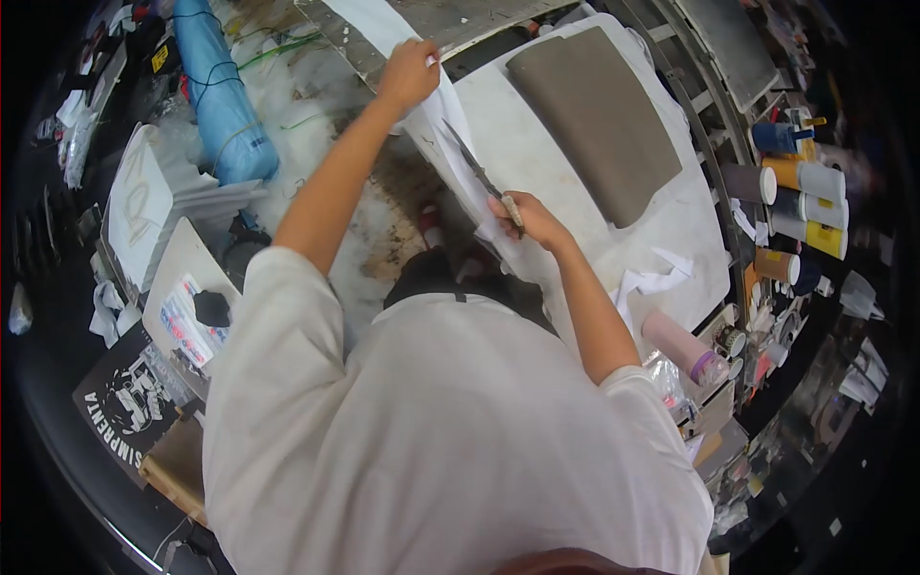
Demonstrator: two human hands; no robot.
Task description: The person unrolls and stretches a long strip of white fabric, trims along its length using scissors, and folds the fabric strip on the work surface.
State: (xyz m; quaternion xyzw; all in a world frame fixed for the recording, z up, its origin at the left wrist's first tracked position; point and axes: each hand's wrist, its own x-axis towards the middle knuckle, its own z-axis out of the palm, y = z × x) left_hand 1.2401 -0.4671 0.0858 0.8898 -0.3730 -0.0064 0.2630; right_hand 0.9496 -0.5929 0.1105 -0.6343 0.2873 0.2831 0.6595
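Observation:
My left hand (410,74) is closed on a long strip of white material (377,21), which hangs down along the near edge of the white-covered table. In my right hand (530,219) is a pair of scissors (471,163), its blades pointing up and left against the white strip. The fingers wrap around the handles, and part of the handles is hidden. Whether the blades have the material between them, I cannot tell. Beyond the scissors, a grey-brown rectangular sheet (601,125) lies on the white table cover (565,216).
A blue wrapped roll (218,91) tied with cord lies at upper left. White scraps (657,276) and a pink cylinder (682,345) are at the table's right side. Several containers (821,180) crowd the far right shelf. Boards (187,287) lean at left.

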